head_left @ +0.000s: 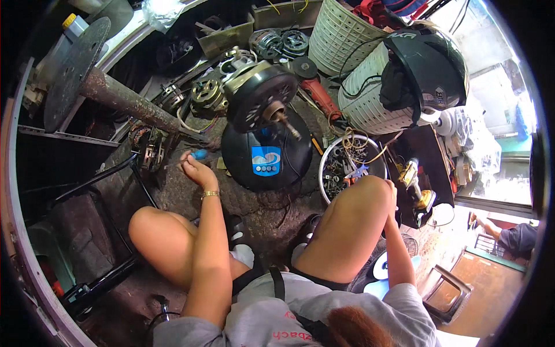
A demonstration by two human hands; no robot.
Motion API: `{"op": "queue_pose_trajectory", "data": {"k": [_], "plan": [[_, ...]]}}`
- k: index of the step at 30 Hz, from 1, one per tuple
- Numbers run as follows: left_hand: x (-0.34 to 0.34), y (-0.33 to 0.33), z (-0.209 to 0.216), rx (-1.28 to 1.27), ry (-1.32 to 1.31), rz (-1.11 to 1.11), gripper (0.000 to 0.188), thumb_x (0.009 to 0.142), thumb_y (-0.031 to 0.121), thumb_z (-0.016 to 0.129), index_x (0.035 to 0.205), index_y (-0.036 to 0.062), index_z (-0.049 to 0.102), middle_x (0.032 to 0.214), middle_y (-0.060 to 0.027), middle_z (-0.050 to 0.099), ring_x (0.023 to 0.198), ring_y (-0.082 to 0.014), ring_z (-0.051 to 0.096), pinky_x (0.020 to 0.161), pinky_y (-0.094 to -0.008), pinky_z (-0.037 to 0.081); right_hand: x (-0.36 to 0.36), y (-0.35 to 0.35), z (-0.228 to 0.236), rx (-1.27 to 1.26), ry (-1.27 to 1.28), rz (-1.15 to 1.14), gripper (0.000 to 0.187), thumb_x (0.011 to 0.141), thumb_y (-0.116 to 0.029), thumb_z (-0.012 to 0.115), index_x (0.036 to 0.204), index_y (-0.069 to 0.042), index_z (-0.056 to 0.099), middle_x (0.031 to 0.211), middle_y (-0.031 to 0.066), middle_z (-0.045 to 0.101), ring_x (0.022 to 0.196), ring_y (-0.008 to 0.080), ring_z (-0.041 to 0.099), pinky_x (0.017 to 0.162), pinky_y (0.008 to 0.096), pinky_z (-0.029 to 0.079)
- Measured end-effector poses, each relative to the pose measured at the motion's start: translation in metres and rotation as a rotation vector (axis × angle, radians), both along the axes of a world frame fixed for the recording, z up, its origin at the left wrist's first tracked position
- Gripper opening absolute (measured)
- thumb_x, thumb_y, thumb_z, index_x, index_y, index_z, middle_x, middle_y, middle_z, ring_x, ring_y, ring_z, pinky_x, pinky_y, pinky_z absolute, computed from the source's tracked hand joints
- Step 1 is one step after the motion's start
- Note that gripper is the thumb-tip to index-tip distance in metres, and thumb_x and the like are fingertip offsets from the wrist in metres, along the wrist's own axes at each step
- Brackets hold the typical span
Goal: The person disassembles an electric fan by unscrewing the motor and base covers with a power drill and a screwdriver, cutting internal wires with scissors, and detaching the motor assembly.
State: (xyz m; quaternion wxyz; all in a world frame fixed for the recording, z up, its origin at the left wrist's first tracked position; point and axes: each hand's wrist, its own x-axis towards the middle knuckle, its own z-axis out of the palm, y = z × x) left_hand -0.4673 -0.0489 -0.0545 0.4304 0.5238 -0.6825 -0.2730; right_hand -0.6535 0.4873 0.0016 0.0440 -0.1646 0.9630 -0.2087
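Observation:
My left hand (199,171) is raised left of the black round base, its fingers closed around a small blue object (199,154). It looks like a tool handle, but its kind is unclear. My right hand (392,195) lies against the outer side of my right knee, which hides most of its fingers. Between the two stands the black round base (231,159) with a blue label. Over it sits a machine part with a black slotted disc (254,104) and a metal shaft (286,122) pointing toward me.
Right of the base is a round metal-rimmed bowl (325,191) of small hardware. A red angle grinder (319,97) lies behind. Motor parts (209,95) crowd the back left, near a rusty post (130,99). A yellow drill (409,173) and white baskets under a black helmet (430,61) stand right.

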Motion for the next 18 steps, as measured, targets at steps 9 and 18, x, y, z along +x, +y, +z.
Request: {"op": "queue_pose_trajectory", "data": {"k": [9, 18], "plan": [[-0.006, 0.146, 0.057, 0.549, -0.016, -0.822, 0.023, 0.095, 0.017, 0.050, 0.102, 0.0025, 0.066, 0.097, -0.0117, 0.067, 0.093, -0.0220, 0.063, 0.083, -0.0329, 0.047, -0.086, -0.137, 0.078, -0.443, -0.855, 0.226, 0.032, 0.087, -0.018, 0.062, 0.109, 0.005, 0.061, 0.098, 0.0109, 0.066, 0.079, 0.0151, 0.063, 0.072, 0.0294, 0.050], [-0.098, 0.174, 0.068, 0.381, 0.255, -0.764, 0.041, 0.089, 0.028, 0.064, 0.117, -0.0020, 0.058, 0.123, -0.0107, 0.053, 0.113, -0.0201, 0.051, 0.097, -0.0319, 0.039, -0.077, -0.239, 0.027, -0.225, -1.151, 0.529, 0.043, 0.074, -0.015, 0.074, 0.108, 0.004, 0.055, 0.094, 0.0144, 0.065, 0.082, 0.0244, 0.064, 0.071, 0.0370, 0.052]]}}
